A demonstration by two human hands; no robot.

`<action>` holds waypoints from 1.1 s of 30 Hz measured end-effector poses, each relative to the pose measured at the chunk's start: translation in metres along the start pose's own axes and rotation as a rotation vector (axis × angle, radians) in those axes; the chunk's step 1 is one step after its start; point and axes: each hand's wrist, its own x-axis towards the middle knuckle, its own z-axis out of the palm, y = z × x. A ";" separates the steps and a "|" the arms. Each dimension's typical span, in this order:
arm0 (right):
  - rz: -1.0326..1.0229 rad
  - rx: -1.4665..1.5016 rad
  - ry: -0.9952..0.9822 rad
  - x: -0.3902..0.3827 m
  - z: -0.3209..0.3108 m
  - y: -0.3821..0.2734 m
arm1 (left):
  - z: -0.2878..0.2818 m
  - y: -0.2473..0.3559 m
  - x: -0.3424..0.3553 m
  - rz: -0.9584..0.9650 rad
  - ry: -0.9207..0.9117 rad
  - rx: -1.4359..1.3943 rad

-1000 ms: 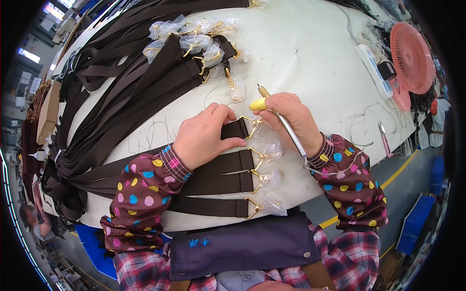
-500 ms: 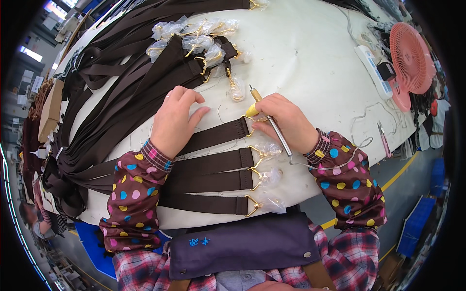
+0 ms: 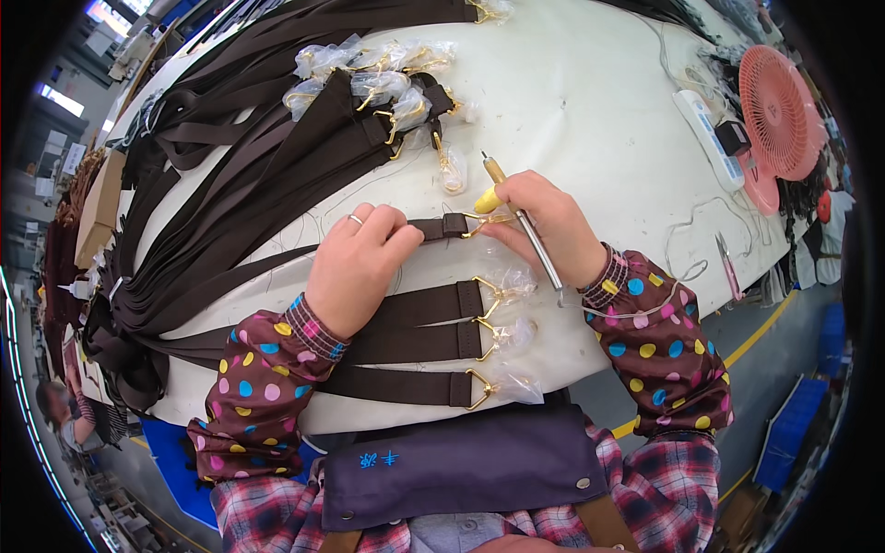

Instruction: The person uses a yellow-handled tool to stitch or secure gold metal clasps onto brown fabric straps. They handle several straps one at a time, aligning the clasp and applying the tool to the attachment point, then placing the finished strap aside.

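My left hand (image 3: 358,267) pinches a dark brown webbing strap (image 3: 430,228) a little short of its sewn end. That strap ends in a gold metal hook (image 3: 471,224), which the fingers of my right hand (image 3: 548,226) hold. A slim pen-shaped tool (image 3: 542,253) with a thin cord is also in my right hand, its tip pointing up and away. Something yellow (image 3: 489,200), perhaps a finger cover, shows at a fingertip there. Nearer me lie several more straps (image 3: 415,339) with gold hooks in clear plastic wrap (image 3: 516,382).
Beyond my left hand lies a large bundle of brown straps (image 3: 277,166) with plastic-wrapped hooks (image 3: 392,88). On the right stand a pink fan (image 3: 782,111) and a white power strip (image 3: 710,138). Small pink-handled snips (image 3: 729,267) lie near the white table's (image 3: 590,120) right edge.
My left hand has moved right and closed on the strap. The strap has been turned, so its end now looks narrower; my right hand stays at the hook.
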 end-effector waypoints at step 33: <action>0.500 0.563 -0.046 0.004 0.011 -0.018 | 0.020 -0.023 0.027 -0.235 -0.290 -0.593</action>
